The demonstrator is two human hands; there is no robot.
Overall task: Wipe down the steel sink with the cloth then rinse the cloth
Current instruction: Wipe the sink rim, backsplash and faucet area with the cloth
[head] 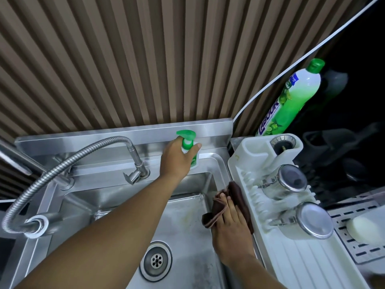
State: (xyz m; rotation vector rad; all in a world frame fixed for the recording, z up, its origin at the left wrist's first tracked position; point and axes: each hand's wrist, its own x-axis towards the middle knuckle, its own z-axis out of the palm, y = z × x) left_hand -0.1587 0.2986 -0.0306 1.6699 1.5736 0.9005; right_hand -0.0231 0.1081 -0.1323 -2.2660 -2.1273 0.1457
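Note:
The steel sink (183,230) fills the lower middle of the view, with a round drain (155,260) in its floor. My right hand (230,230) presses a dark brown cloth (236,197) against the sink's right rim and inner wall. My left hand (177,157) reaches across the basin to the back ledge and grips a small pump bottle (187,142) with a green top that stands upright in the back right corner.
A flexible metal hose tap (83,155) arches over the sink's left side. A white drying rack (291,236) at the right holds two steel-lidded jars (291,180) and a strainer plug (283,142). A tall green detergent bottle (291,101) leans behind it. A white soap bar (364,228) lies on a perforated tray.

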